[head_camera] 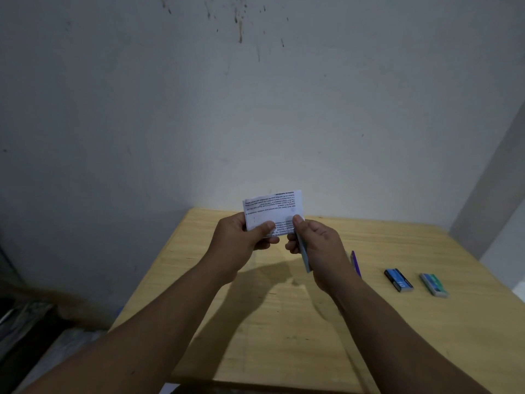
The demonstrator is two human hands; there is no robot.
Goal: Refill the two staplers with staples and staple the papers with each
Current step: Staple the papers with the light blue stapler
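Holding the small folded white papers with black print (272,213) up above the light wooden desk (284,322), left hand (241,237) pinching the near edge, right hand (315,245) gripping a thin pale-blue stapler (305,258) at the right edge. Best keeping the sheets lined up flat, sliding the corner deep inside, then squeezing hard.

purple stapler (356,263) mostly hidden behind right hand (318,248). Pale stapler (305,258) half buried in that grip. Paper (272,213) print too blurred to read. Table (284,336) cut off at bottom edge.
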